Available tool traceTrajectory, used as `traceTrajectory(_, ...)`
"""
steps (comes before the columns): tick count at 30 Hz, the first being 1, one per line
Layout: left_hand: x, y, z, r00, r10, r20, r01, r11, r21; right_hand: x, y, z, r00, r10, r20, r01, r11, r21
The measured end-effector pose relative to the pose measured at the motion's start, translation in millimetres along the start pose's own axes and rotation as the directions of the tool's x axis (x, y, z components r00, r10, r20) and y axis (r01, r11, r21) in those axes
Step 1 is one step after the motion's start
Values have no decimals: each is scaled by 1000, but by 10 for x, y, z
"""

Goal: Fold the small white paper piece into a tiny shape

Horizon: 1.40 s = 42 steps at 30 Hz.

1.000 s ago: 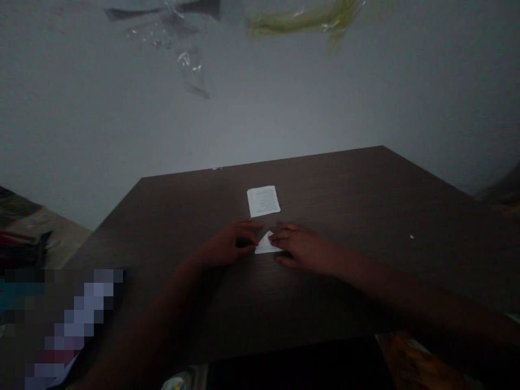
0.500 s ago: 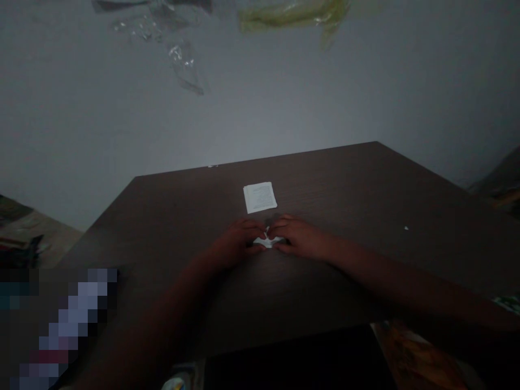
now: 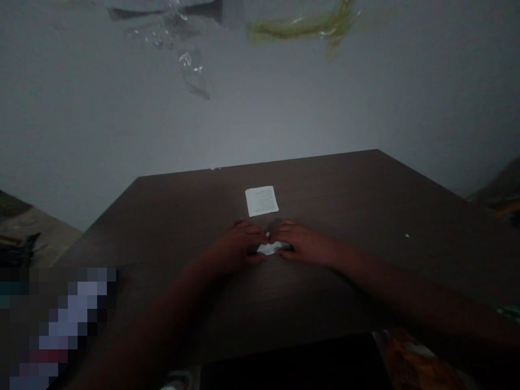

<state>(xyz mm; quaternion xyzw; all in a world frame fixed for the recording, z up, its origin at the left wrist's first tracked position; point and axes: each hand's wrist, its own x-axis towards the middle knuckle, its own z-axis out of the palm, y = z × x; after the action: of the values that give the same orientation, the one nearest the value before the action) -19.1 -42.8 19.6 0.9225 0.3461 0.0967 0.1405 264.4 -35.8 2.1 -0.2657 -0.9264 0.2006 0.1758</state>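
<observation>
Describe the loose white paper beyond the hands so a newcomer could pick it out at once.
Start at the dark wooden table against the pale wall. Near its middle, just beyond the left hand and right hand, lies a flat white square sheet with faint print. Unlike the small folded scrap pinched between both hands, it lies untouched.

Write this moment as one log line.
left hand: holds small paper | right hand: holds small paper | square sheet: flat on table, apart
</observation>
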Motion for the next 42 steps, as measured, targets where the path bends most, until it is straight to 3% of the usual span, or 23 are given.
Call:
traceTrajectory(11, -14, 48, -8, 1000, 2, 4, -2, 999, 41, 15, 104, 50, 998, -47, -44, 48, 999, 16)
traceTrajectory(22, 4, 157, 72, 1000, -1, -12, 3, 983, 183, 28, 157, 119, 990, -109, -89, 113, 993, 36)
traceTrajectory(31, -1, 117, 85, 998, -62, -17, 63, 994, 85, -5, 191, 24, 999, 3, -53, -1, 999, 40)
traceTrajectory(42, 54, 72, 261, 969, -222, -109, 217, 975, -55, 7, 191, 159, 979, 112, -173, -99, 992, 81)
